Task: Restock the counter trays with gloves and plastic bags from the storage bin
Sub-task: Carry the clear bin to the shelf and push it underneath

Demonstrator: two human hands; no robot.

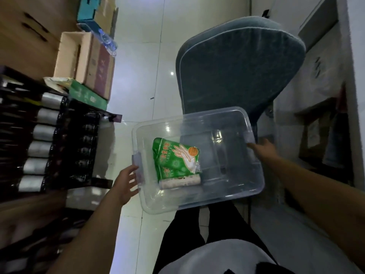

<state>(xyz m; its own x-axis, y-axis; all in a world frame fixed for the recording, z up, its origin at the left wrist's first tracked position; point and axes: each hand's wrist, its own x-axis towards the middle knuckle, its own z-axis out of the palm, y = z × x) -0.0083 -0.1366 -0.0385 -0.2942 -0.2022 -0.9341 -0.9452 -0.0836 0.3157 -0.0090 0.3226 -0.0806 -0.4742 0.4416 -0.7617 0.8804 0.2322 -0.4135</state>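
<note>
I see glossy white floor tiles (138, 62), cardboard boxes (87, 60) and a grey chair (237, 64). My left hand (125, 184), fingers spread, touches the clear storage bin (227, 190); right hand (263, 150) grips its far latch. Between them lie a green glove packet (175, 158), printed with hands and unreadable Chinese writing, and a bag roll (179, 183).

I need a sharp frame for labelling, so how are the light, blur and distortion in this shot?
Head view: dim, bluish light; ceiling-light glare spots on the floor tiles; motion blur smears the dark trays at left; wide-angle bending curves the edges; the green glove pack in the clear bin stays readable.
</note>
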